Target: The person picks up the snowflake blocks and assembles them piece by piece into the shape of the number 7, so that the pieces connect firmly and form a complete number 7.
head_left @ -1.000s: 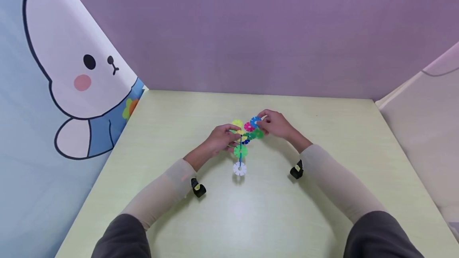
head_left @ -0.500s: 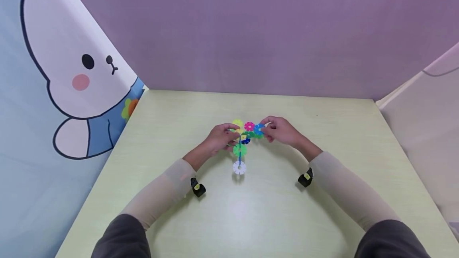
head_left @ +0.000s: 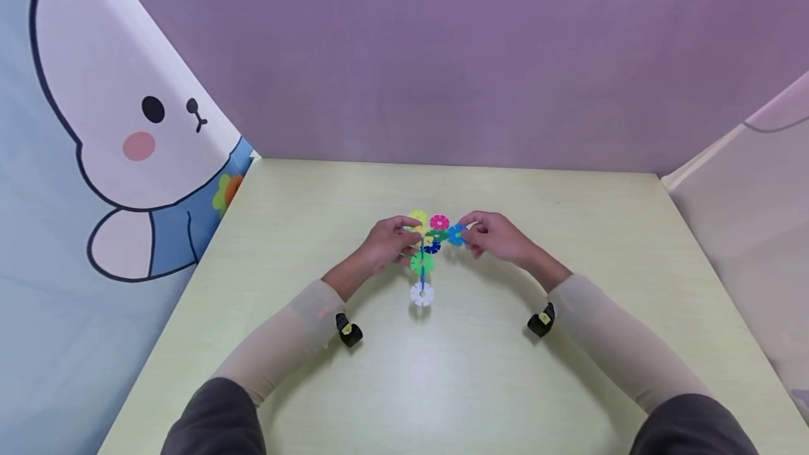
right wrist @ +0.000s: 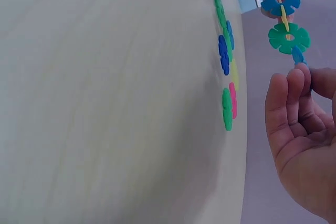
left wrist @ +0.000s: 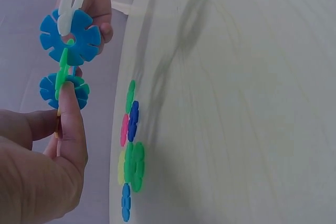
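My left hand (head_left: 393, 242) pinches a yellow snowflake disc (left wrist: 58, 121) in a chain of slotted plastic discs held above the table. Toward me, the chain runs through a light green disc (head_left: 421, 265) to a white disc (head_left: 422, 294); blue discs (left wrist: 71, 36) sit crosswise between. At its right end is a green disc (right wrist: 289, 38). My right hand (head_left: 496, 236) pinches a blue disc (head_left: 456, 234) between thumb and fingers. That blue disc meets the green disc's edge in the right wrist view; how deep the slots engage, I cannot tell.
Loose discs lie on the pale table (head_left: 417, 385) beneath and behind the chain, among them a pink disc (head_left: 439, 222), a dark blue disc (head_left: 432, 248) and a yellow disc (head_left: 418, 217). A purple panel (head_left: 455, 55) stands at the table's far edge.
My right hand has brought the blue disc toward me and slightly right, from beside the pink disc to the chain's green end. The left hand has stayed nearly still.
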`<control>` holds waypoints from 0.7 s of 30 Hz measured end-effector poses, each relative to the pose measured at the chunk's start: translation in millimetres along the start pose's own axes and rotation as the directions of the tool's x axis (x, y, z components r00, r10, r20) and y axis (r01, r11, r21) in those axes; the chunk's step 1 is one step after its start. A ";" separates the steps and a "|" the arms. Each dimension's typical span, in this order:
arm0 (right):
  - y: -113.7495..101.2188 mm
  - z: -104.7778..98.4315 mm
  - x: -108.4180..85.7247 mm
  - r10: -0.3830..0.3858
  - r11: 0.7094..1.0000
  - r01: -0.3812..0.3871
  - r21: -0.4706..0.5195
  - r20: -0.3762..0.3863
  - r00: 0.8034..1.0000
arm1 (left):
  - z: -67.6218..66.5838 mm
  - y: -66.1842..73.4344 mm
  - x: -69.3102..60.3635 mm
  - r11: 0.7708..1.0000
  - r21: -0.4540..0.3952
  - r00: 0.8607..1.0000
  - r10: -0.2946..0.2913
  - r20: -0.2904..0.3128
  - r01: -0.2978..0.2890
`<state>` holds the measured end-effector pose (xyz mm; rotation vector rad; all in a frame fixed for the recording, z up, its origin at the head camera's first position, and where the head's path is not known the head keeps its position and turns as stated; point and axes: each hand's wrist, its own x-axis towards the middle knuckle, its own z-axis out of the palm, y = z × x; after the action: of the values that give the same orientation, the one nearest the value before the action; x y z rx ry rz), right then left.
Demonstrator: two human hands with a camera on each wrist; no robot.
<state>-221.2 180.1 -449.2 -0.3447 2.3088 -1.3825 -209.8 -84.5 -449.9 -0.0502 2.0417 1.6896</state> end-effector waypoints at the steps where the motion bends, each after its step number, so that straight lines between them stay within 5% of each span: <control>1: 0.2 0.6 -0.1 0.005 1.000 -0.005 0.010 0.000 1.000 | 0.0 -0.2 0.0 1.000 -0.002 1.000 -0.001 0.000 0.001; 21: -1.5 10.4 -2.0 0.047 0.988 -0.042 0.151 -0.034 0.998 | -0.1 0.6 -1.6 1.000 -0.013 1.000 0.000 -0.017 0.000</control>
<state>-214.4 172.1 -451.7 -0.2212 2.2114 -1.5415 -208.6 -84.9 -448.7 -0.0690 2.0433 1.7083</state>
